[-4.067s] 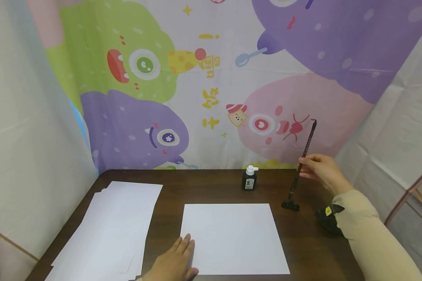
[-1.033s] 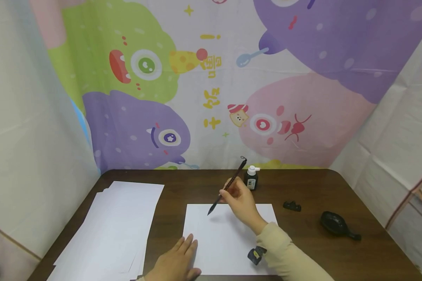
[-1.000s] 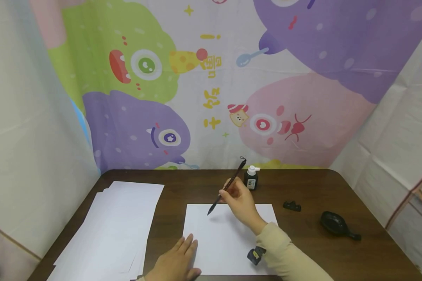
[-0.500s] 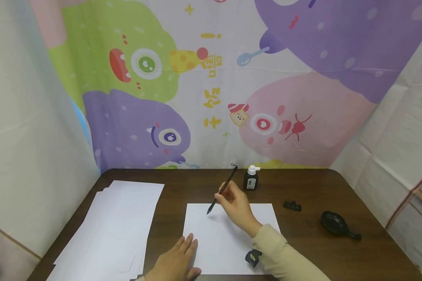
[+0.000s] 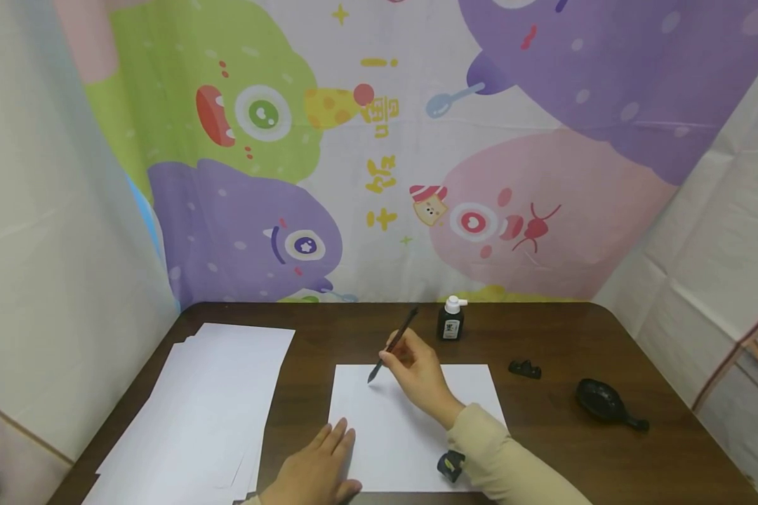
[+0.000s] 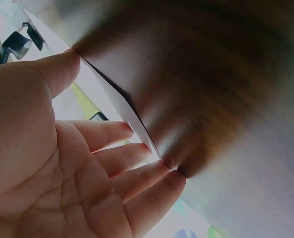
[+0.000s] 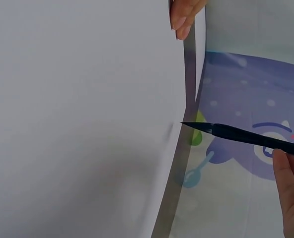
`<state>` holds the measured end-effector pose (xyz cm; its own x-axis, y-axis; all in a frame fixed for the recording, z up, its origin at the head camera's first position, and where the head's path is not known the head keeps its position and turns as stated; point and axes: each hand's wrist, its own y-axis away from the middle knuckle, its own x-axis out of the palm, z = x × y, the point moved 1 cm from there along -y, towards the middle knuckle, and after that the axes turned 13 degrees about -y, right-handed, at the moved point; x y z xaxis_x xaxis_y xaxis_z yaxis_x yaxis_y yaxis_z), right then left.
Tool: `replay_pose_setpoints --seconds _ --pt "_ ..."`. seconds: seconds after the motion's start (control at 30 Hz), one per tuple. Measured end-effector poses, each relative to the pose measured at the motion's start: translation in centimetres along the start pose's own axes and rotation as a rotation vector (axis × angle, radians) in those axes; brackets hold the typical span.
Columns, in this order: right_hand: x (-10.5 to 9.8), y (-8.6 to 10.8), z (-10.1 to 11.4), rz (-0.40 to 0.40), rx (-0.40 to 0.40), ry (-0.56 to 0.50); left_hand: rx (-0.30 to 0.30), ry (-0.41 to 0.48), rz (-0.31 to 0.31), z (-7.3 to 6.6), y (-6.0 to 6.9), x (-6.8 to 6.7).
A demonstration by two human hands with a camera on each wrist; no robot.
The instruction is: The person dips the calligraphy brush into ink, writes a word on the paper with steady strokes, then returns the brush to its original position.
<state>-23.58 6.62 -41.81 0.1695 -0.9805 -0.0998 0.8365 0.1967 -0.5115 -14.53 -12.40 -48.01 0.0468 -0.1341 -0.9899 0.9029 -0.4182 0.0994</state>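
In my right hand (image 5: 420,375) is a dark calligraphy brush (image 5: 391,345), pinched between thumb and fingers and tilted, with its tip over the upper left part of a white paper sheet (image 5: 410,428). The right wrist view shows the brush's dark pointed tip (image 7: 194,126) close to the sheet; a faint shadow lies beside it. No mark shows on the paper. My left hand (image 5: 316,463) lies with fingers extended on the sheet's lower left edge. In the left wrist view the fingertips (image 6: 154,183) meet the paper edge and the table.
A stack of white paper (image 5: 196,407) covers the table's left side. Behind the sheet stands a black ink bottle (image 5: 450,325) with a white cap. To the right are a small black brush rest (image 5: 525,369) and a black dish with a handle (image 5: 603,402). A printed curtain (image 5: 379,266) hangs behind.
My right hand has brought the brush from the brush rest leftward over the sheet. In the last second it shifted slightly left and the brush's top end dropped. The left hand stays put.
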Motion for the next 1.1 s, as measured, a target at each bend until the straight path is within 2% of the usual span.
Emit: replay_pose_setpoints --seconds 0.3,0.53,0.63,0.87,1.1 --pt "0.4 -0.1 -0.1 0.011 0.001 0.024 0.005 0.010 -0.013 0.0 0.2 -0.1" --pt "0.5 -0.2 -3.0 0.005 0.054 0.058 0.003 0.012 -0.019 -0.1 0.3 -0.1" --pt "0.5 -0.1 -3.7 0.005 0.062 0.050 0.007 0.007 -0.022 -0.1 0.3 -0.1" --pt "0.3 0.1 -3.8 0.044 0.033 0.048 0.016 0.004 -0.039 0.0 0.3 0.0" --pt "0.3 0.4 -3.7 0.066 0.062 0.048 0.010 0.009 -0.034 -0.1 0.3 -0.1"
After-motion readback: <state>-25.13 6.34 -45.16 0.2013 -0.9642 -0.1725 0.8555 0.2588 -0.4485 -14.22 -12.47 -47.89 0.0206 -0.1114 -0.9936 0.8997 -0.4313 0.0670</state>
